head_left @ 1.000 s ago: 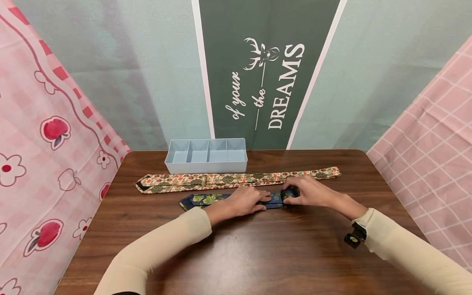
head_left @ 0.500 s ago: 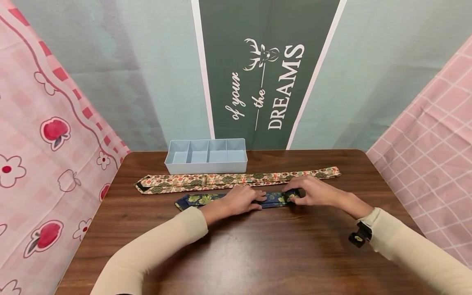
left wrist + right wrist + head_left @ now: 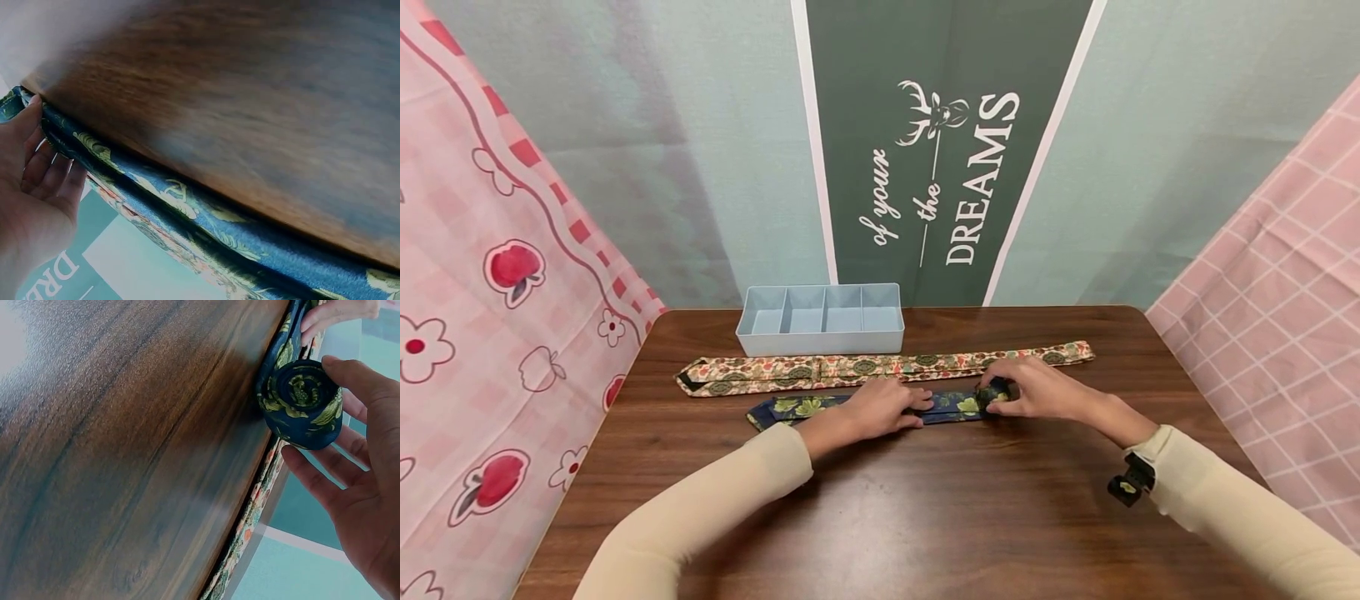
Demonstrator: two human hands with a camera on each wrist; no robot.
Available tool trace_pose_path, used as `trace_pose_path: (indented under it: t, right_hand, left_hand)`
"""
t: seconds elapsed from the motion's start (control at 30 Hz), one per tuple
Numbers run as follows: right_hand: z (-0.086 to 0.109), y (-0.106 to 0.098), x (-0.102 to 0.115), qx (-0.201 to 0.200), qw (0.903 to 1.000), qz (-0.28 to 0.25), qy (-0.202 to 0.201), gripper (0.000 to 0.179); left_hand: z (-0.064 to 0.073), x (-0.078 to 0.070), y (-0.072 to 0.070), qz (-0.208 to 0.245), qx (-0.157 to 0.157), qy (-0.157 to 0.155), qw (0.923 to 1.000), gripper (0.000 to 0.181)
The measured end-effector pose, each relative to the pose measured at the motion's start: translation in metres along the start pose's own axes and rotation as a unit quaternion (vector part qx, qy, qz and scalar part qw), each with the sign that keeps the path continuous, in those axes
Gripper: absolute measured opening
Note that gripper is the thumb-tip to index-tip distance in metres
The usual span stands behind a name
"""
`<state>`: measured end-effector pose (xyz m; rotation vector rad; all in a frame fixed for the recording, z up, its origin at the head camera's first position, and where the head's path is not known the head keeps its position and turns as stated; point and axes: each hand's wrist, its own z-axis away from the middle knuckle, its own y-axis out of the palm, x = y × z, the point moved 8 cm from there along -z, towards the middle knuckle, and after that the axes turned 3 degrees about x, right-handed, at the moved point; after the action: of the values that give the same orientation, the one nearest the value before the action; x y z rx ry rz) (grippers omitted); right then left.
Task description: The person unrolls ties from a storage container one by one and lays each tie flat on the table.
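A navy necktie with yellow-green flowers lies lengthwise on the table, its pointed wide end at the left. The other end is wound into a coil, and its spiral side faces the right wrist view. My right hand holds this rolled end between thumb and fingers. Along the middle of the necktie, my left hand rests with its fingers on the fabric and its thumb at the near edge; it hides part of the cloth. Just behind lies a second necktie, cream with an orange and green pattern, stretched out flat.
A pale blue box with several compartments stands at the table's back edge, left of centre. Fabric curtains rise behind and on both sides. Brown wooden table extends in front of the hands.
The navy necktie's pointed end and my left hand have slid a little to the left. My right hand has shifted slightly right, its fingers changing position around the coil.
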<state>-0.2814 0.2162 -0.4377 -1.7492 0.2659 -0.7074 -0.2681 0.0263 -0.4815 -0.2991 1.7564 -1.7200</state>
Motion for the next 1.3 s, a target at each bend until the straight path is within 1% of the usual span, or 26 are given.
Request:
trace_pose_path:
  t: [0.13, 0.23, 0.37, 0.47, 0.53, 0.63, 0.73, 0.87, 0.97, 1.13, 1.3]
  right_hand:
    - [0.002, 0.000, -0.002, 0.006, 1.0000, -0.005, 0.002, 0.029]
    - [0.003, 0.001, -0.003, 0.012, 0.9998, -0.013, -0.005, 0.032]
    - [0.005, 0.001, -0.003, 0.010, 0.9995, -0.011, -0.027, 0.037]
    - [0.007, 0.001, -0.002, 0.002, 0.9989, -0.004, -0.046, 0.037]
    - [0.009, 0.001, -0.003, 0.000, 0.9987, -0.002, -0.050, 0.036]
    - [0.012, 0.002, -0.007, 0.008, 0.9992, -0.002, -0.038, 0.036]
    - [0.016, 0.003, -0.012, 0.017, 0.9998, -0.006, -0.013, 0.036]
    - [0.021, 0.002, -0.018, 0.011, 0.9998, -0.014, 0.012, 0.037]
    - [0.023, 0.001, -0.022, 0.007, 0.9997, -0.017, 0.018, 0.037]
    - [0.023, 0.001, -0.024, 0.020, 0.9990, -0.033, 0.022, 0.037]
    - [0.022, 0.002, -0.024, 0.017, 0.9985, -0.045, 0.025, 0.036]
  left_hand:
    - [0.004, 0.003, 0.000, -0.002, -0.002, 0.001, 1.0000, 0.041]
    - [0.007, 0.004, 0.000, -0.002, -0.002, 0.002, 1.0000, 0.041]
    - [0.011, 0.007, -0.001, -0.006, -0.004, 0.005, 1.0000, 0.041]
    - [0.014, 0.008, -0.002, -0.002, -0.007, 0.010, 0.9999, 0.041]
    - [0.016, 0.009, -0.002, 0.000, -0.008, 0.010, 0.9999, 0.041]
    - [0.018, 0.011, -0.001, 0.001, -0.005, 0.008, 1.0000, 0.041]
    - [0.019, 0.013, 0.000, 0.000, -0.002, 0.005, 1.0000, 0.042]
    - [0.020, 0.013, -0.001, 0.004, -0.001, 0.006, 1.0000, 0.042]
    - [0.020, 0.013, -0.002, 0.002, 0.000, 0.006, 1.0000, 0.042]
    - [0.019, 0.013, -0.003, -0.007, -0.001, 0.000, 1.0000, 0.041]
    - [0.017, 0.008, -0.007, -0.024, -0.016, 0.001, 0.9996, 0.039]
